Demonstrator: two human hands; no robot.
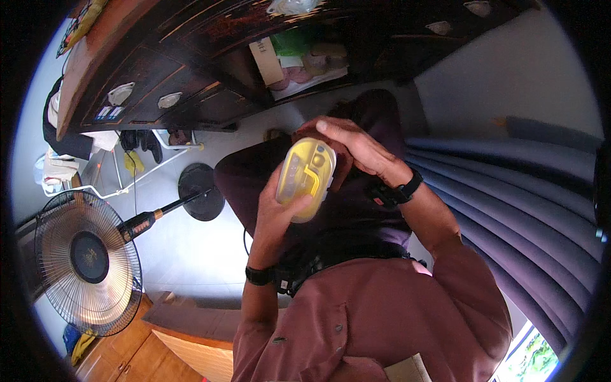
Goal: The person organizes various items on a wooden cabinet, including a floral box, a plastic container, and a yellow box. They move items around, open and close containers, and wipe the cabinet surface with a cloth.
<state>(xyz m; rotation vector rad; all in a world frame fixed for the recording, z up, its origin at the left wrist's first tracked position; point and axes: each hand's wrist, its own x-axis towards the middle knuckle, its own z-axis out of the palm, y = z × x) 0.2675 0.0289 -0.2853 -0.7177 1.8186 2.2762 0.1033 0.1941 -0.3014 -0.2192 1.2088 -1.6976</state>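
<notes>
My left hand (pixel 274 219) grips an oval yellow plastic container (pixel 307 180) from its left side, with the thumb lying over the lower part of its clear lid. The container is tilted above my lap, and a bent yellow strip shows on or under the lid. Pale clips stick out along its right edge. My right hand (pixel 360 145) is just beyond and to the right of the container, turned edge-on. Beneath it lies a reddish-brown shaded area; whether that is my palm or a held thing is unclear. Dark trousers (pixel 248 176) cover my bent legs.
A dark wooden cabinet (pixel 210 57) stands in front, with an open compartment holding a cardboard piece (pixel 266 61) and a green bag (pixel 292 43). On the left are a standing fan (pixel 89 258) and a white metal rack (pixel 157 164). A grey-blue curtain (pixel 506 205) hangs at right.
</notes>
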